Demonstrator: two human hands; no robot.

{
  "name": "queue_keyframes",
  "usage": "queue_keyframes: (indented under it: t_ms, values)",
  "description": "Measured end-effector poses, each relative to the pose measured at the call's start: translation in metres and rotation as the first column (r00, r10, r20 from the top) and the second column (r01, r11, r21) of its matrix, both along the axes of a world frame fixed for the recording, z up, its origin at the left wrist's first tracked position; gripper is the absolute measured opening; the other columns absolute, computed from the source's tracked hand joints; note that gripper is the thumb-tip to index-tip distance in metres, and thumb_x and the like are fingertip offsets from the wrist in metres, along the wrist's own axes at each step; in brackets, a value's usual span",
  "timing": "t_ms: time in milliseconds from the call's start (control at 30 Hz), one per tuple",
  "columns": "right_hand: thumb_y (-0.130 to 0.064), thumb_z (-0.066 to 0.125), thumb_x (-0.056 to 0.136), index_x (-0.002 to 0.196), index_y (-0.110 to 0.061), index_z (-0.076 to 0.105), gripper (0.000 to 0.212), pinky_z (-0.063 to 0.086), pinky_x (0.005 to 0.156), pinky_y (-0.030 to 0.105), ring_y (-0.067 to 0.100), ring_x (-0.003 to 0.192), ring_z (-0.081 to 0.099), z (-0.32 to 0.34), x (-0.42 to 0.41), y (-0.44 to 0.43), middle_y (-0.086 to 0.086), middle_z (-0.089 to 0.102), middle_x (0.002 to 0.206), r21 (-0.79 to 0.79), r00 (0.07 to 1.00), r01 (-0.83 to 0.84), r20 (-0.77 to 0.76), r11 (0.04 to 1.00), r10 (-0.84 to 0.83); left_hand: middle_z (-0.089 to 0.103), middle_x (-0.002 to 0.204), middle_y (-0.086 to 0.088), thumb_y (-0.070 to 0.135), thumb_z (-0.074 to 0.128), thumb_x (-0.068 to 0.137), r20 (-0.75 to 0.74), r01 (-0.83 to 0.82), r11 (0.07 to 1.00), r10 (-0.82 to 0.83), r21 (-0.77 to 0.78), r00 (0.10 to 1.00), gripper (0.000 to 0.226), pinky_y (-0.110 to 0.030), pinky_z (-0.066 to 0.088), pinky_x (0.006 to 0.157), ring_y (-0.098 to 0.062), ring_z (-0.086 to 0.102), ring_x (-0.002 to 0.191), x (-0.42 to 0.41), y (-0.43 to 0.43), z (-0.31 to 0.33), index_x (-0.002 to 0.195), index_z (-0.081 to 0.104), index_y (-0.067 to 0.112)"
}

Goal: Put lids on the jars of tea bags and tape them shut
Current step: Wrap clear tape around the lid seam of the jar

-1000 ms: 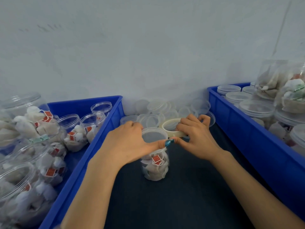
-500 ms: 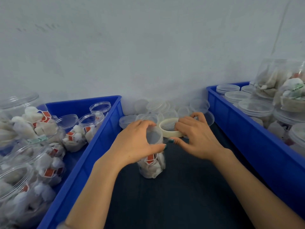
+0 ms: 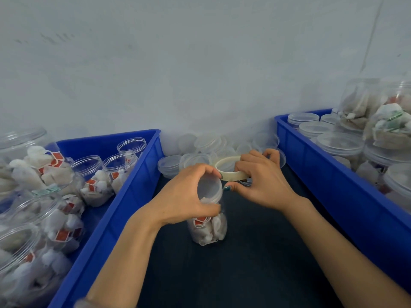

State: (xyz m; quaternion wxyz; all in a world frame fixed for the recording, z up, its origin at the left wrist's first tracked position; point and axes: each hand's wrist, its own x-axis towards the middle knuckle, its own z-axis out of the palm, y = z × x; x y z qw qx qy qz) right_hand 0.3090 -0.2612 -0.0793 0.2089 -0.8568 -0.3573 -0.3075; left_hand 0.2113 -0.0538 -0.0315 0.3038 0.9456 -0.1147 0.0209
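Low in centre frame I see the jar point(image 3: 209, 230) standing on the dark tabletop point(image 3: 255, 263). The left hand point(image 3: 186, 196) grips its lid point(image 3: 209, 187) from the left. Just right and beyond, the right hand point(image 3: 262, 185) clutches the tape roll point(image 3: 229, 174), thumb at the lid's rim. Since a second ago the lid's face has turned toward me, and the left fingers have curled over it.
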Motion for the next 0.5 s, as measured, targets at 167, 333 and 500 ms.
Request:
queue_keyframes:
  t_ms: [167, 333, 500]
  values:
    - [-0.075, 0.036, 0.085, 0.069, -0.021, 0.056, 0.06, 0.02, 0.077, 0.035, 0.011, 0.075, 0.043, 0.005, -0.002, -0.002, -0.01, 0.051, 0.072, -0.022, 0.999, -0.038, -0.021, 0.999, 0.038, 0.053, 0.118, 0.025, 0.087, 0.053, 0.062, 0.233, -0.133, 0.991, 0.127, 0.011, 0.964, 0.063, -0.032, 0.046, 0.095, 0.003, 0.047, 0.112, -0.001, -0.018, -0.005, 0.105, 0.06, 0.04]
    - [-0.08, 0.03, 0.085, 0.076, -0.022, 0.06, 0.066, 0.023, 0.08, 0.037, 0.01, 0.081, 0.045, 0.009, -0.002, -0.007, -0.011, 0.053, 0.079, -0.06, 0.999, -0.021, -0.03, 0.998, 0.02, 0.032, 0.139, 0.004, 0.092, 0.039, 0.067, 0.178, -0.362, 0.901, 0.326, 0.237, 0.928, 0.093, -0.035, 0.038, 0.102, -0.017, 0.033, 0.133, -0.004, -0.012, -0.011, 0.142, 0.035, 0.038]
    - [-0.067, 0.02, 0.096, 0.083, -0.025, 0.055, 0.057, 0.024, 0.082, 0.038, 0.009, 0.085, 0.041, 0.009, -0.003, -0.007, -0.012, 0.052, 0.086, -0.115, 0.996, -0.078, -0.048, 0.99, 0.072, 0.047, 0.131, 0.014, 0.085, 0.05, 0.064, 0.193, -0.337, 0.904, 0.293, 0.263, 0.936, 0.088, -0.028, 0.043, 0.095, -0.008, 0.047, 0.122, -0.008, -0.003, -0.003, 0.135, 0.048, 0.033]
